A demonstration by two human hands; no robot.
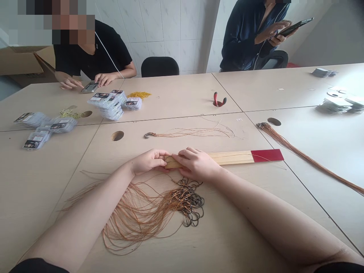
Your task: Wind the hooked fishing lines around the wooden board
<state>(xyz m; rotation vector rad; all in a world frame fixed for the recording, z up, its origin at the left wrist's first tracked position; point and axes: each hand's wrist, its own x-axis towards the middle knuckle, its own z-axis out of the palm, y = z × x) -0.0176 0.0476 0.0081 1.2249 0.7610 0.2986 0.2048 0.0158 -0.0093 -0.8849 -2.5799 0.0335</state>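
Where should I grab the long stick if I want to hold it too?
Probably by the red end, coming from the right and pinching across its width: the stick is long and narrow, and the left hand and right hand are both toward its other end.

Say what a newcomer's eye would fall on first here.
Probably the pile of dark hooks in the near middle of the table, its orange-brown lines fanning out leftward. Just beyond, the left hand and right hand are at the left end of a long wooden strip, whose red right end stands out.
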